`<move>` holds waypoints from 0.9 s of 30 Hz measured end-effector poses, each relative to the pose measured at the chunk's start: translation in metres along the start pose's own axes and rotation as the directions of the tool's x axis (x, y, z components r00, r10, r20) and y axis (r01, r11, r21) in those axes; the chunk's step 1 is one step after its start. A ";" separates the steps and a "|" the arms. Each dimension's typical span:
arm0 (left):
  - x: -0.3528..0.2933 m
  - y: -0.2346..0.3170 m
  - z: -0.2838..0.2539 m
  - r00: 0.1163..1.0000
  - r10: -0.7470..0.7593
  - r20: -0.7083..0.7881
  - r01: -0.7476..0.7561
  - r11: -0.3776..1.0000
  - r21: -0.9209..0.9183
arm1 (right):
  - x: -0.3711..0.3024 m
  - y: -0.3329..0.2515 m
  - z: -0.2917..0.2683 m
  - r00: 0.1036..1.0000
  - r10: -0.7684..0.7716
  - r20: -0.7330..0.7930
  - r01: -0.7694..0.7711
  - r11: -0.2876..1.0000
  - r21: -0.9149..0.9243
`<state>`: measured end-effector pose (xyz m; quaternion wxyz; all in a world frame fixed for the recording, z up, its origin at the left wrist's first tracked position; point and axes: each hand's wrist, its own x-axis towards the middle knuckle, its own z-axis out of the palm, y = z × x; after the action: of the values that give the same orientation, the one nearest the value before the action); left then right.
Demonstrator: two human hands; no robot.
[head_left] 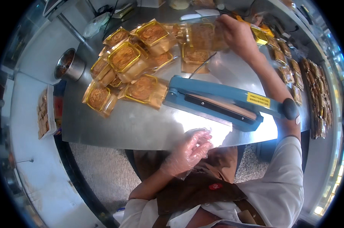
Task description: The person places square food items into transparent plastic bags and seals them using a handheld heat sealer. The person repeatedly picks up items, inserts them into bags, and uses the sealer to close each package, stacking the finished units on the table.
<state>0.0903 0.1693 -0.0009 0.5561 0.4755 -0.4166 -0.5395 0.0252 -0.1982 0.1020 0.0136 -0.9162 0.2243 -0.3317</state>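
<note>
My right hand is closed at the far side of the table, gripping the edge of a clear packet with a brown pastry in it; the packet is blurred by motion. Another packaged pastry lies just below it. Gloved in thin clear plastic, my left hand is curled loosely at the table's front edge, with nothing visible in its fingers. A blue hand-lever bag sealer stands between my hands, its black knob under my right forearm. To its left, several pastries in gold trays and clear bags form a pile.
A steel pot with dark contents stands at the left table edge. Packed pastries lie in rows at the right, with more on a side shelf. A white basket is at far left. White papers lie at the back.
</note>
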 end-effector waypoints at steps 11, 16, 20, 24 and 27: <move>-0.001 -0.004 0.008 0.998 0.065 0.017 -0.067 0.988 0.139 | -0.114 0.004 -0.176 0.954 0.295 -0.056 -0.284 0.947 0.149; -0.004 0.014 0.043 0.979 0.160 0.124 -0.182 0.965 0.188 | -0.195 -0.010 -0.238 0.943 0.314 0.110 -0.330 0.923 0.198; -0.012 0.020 0.068 0.986 0.162 0.039 -0.166 0.979 0.118 | -0.220 -0.058 -0.253 0.925 0.264 0.274 -0.343 0.892 0.296; -0.012 0.050 0.091 0.973 0.001 0.233 0.051 0.976 -0.214 | -0.232 -0.100 -0.230 0.937 -0.022 0.349 -0.174 0.837 0.519; -0.006 0.040 0.094 0.895 -0.175 0.411 0.243 0.963 -0.120 | -0.237 -0.120 -0.206 0.894 -0.172 0.413 -0.129 0.785 0.606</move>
<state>0.0057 0.1665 0.0572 0.4367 0.3499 -0.4199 -0.7145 -0.2146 0.0347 0.1407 0.3602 -0.9140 0.0828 -0.1673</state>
